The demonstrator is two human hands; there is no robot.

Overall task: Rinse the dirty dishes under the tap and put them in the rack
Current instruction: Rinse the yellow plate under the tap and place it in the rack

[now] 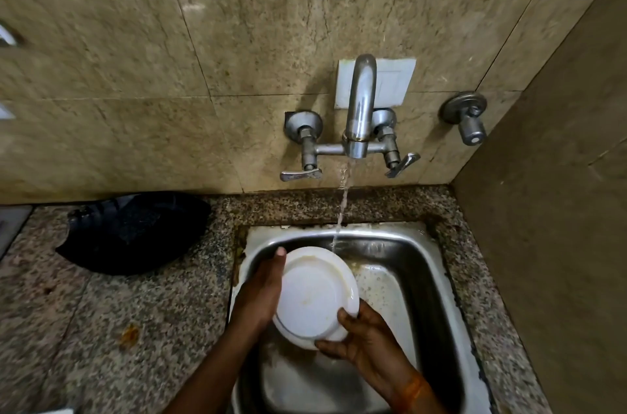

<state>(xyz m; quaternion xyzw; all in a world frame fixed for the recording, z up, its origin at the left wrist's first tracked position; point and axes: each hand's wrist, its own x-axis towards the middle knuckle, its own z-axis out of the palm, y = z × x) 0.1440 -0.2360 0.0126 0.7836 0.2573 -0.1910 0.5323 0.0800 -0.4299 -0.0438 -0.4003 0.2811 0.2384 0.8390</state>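
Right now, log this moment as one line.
stage: rinsing | left hand and right hand: gripping white plate | tap: running | over sink

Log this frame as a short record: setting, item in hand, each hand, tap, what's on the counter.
setting: steel sink set in a speckled granite counter
item: white plate, held tilted over the basin
left hand: holds the plate's left edge
right hand: grips the plate's lower rim
tap: running; stream falls at the plate's upper edge
counter: dark cloth left of the sink
rack: not in view
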